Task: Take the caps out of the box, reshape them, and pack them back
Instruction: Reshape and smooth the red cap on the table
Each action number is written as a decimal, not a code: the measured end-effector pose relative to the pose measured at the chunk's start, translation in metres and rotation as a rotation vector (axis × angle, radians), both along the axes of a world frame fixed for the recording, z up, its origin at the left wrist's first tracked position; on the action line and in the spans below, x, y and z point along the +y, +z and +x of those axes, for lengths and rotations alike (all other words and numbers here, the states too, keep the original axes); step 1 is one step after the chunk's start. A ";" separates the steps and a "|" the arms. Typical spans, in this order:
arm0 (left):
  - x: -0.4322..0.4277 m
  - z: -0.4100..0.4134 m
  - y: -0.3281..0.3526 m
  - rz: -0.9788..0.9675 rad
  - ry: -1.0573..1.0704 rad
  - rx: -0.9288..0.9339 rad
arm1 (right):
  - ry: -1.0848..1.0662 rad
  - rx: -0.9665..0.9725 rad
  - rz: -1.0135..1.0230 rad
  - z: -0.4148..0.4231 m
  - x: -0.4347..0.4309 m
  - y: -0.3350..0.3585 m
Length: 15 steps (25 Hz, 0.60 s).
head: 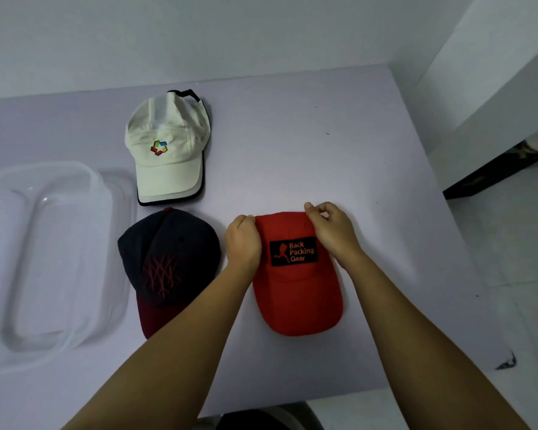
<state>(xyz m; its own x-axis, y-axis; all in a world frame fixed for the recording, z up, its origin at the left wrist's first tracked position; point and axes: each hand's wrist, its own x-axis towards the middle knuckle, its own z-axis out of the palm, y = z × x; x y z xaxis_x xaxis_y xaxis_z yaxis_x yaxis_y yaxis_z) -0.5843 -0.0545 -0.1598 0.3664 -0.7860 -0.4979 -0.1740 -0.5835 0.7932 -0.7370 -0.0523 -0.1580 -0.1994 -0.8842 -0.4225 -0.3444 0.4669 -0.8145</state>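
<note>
both hands' grip, left hand (243, 240) and right hand (331, 229), pinched on red cap (295, 293) crown

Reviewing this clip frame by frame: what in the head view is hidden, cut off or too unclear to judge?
- Red cap: its back rim is covered by the left hand and right hand, so the grip there is unclear.
- Navy cap: the brim's near corner is hidden behind the left forearm.
- White cap: the dark item beneath shows only as an edge.
- Clear box: cut off by the left frame edge; its walls blur against the table.
</note>
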 end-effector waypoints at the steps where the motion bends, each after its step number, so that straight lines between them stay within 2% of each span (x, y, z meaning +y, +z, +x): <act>1: -0.002 0.000 0.000 0.012 0.009 -0.014 | -0.009 0.020 0.015 0.000 -0.001 0.000; 3: -0.005 0.000 0.003 0.003 -0.042 -0.066 | -0.009 0.082 0.038 0.000 0.000 -0.002; 7: -0.008 0.002 0.007 0.015 -0.274 -0.292 | 0.017 0.154 0.074 -0.001 0.004 0.000; 10: -0.011 0.001 0.005 -0.044 -0.330 -0.321 | 0.021 0.069 0.013 0.000 -0.003 0.007; 12: -0.014 -0.001 0.008 -0.050 -0.342 -0.340 | 0.059 0.029 0.051 0.002 -0.012 0.010; 15: -0.021 -0.005 0.011 0.090 -0.328 -0.215 | 0.082 -0.092 0.149 0.004 -0.024 0.009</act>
<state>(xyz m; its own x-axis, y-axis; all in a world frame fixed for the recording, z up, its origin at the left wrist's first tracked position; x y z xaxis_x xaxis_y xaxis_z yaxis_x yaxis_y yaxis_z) -0.5891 -0.0752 -0.1487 0.2068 -0.8351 -0.5098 -0.5186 -0.5354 0.6666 -0.7326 -0.0760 -0.1487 -0.0837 -0.8224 -0.5627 -0.3139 0.5577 -0.7684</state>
